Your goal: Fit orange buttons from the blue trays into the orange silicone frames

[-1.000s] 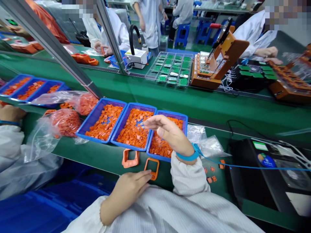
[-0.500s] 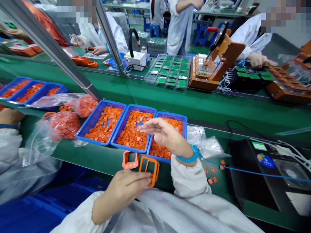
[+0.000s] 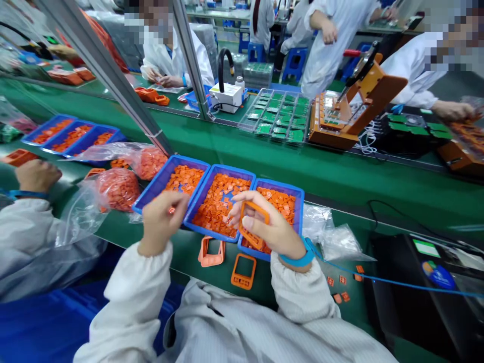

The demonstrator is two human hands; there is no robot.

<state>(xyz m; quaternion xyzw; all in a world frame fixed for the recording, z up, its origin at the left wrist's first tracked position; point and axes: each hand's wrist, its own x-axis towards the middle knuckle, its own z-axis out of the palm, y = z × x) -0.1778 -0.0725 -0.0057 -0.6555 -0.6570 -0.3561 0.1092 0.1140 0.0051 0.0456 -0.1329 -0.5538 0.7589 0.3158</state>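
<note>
My right hand (image 3: 278, 229) holds a thin orange plastic frame (image 3: 256, 242), tilted up over the right blue tray (image 3: 299, 212). The thumb lies across the frame. My left hand (image 3: 161, 214) is raised at the front of the left blue tray (image 3: 140, 204), fingers curled towards the thumb. An orange bit shows between them; whether it is gripped or lies in the tray behind, I cannot tell. A second orange frame (image 3: 244, 286) lies flat on the green bench, beside a paler orange housing (image 3: 212, 259). Small orange plastic pieces (image 3: 215, 206) fill the middle blue tray (image 3: 192, 222).
Clear bags of orange parts (image 3: 119, 189) lie left of the trays, near a co-worker's hand (image 3: 38, 176). Crumpled plastic bags (image 3: 346, 242), loose pieces (image 3: 343, 280) and a black machine (image 3: 408, 292) are to the right. A blue cord (image 3: 397, 285) trails from my right wristband.
My left hand has left the orange frame near the bench edge and risen to the left tray. An orange frame now shows in my right hand. The camera view has shifted slightly left.
</note>
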